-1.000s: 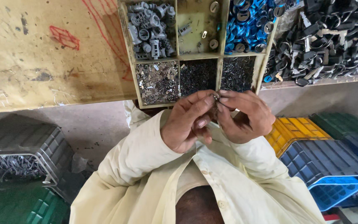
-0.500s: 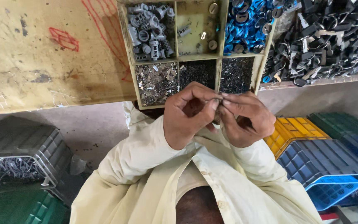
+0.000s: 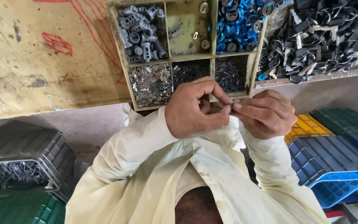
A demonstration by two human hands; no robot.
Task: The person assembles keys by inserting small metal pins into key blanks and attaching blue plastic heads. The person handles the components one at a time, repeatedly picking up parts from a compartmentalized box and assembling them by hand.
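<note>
My left hand [image 3: 193, 108] and my right hand [image 3: 266, 113] meet fingertip to fingertip just below the front edge of a wooden compartment tray [image 3: 170, 57]. Between the pinched fingers sits a small metal part [image 3: 230, 104], mostly hidden; I cannot tell its shape. Both hands grip it. The tray's near row holds tiny silver and dark metal pieces [image 3: 151, 83]. Its far row holds grey cylinders [image 3: 139, 31], a few loose round parts, and blue ring-shaped parts [image 3: 237, 23].
A worn wooden bench top [image 3: 42, 62] with red marks spreads to the left. A heap of black keys on rings [image 3: 315, 37] lies at the right. Below are a grey crate [image 3: 17, 157] with metal parts, a green crate [image 3: 46, 211], and yellow [image 3: 307, 126] and blue [image 3: 332, 166] crates.
My hands have stayed together at the same spot; the fingers have shifted slightly around the small part, and the view has moved a little.
</note>
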